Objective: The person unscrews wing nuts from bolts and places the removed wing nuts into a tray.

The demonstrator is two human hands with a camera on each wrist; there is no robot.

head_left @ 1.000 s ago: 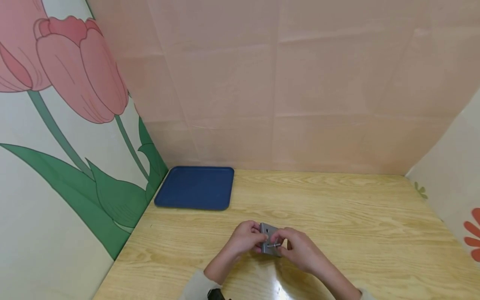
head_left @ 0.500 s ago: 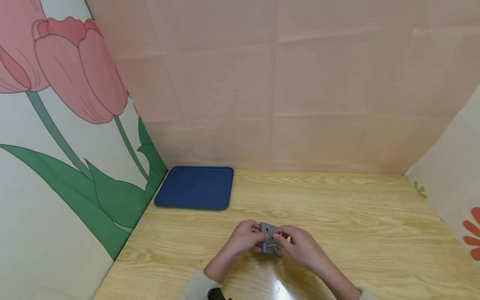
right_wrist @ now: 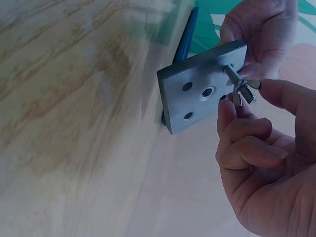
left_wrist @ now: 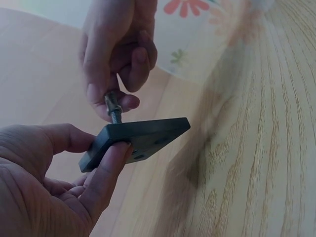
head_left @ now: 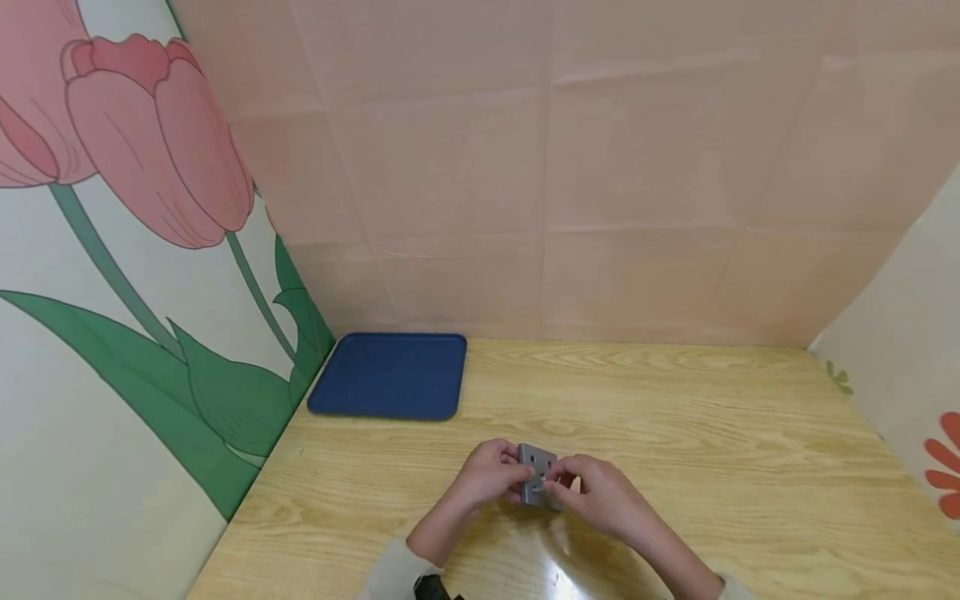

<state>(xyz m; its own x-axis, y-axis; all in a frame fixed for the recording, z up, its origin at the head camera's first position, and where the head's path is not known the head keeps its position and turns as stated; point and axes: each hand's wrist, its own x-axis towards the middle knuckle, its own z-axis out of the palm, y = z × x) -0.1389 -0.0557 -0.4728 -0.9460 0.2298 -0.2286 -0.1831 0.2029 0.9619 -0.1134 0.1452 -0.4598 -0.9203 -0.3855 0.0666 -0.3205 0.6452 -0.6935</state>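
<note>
My left hand (head_left: 491,473) grips one side of a grey square plate (right_wrist: 200,103) with several round holes, holding it up at a tilt above the table. A threaded bolt (right_wrist: 230,73) stands out of a corner hole. On the bolt, short of its tip, sits a wing nut (right_wrist: 242,87). My right hand (head_left: 596,487) pinches the wing nut between thumb and index finger, its other fingers curled below. In the left wrist view the right fingertips (left_wrist: 96,94) surround the nut (left_wrist: 113,102), and bare thread shows between it and the plate.
A blue tray (head_left: 387,375) lies at the back left of the wood-grain table (head_left: 675,417). A tulip-printed wall (head_left: 165,150) stands on the left, a pinkish sheet (head_left: 555,167) hangs behind, and a pale wall (head_left: 907,333) rises at right.
My right fingers came off the bolt's end, shifted up over the plate's face, then closed in again on the wing nut. The left hand and the plate have barely moved.
</note>
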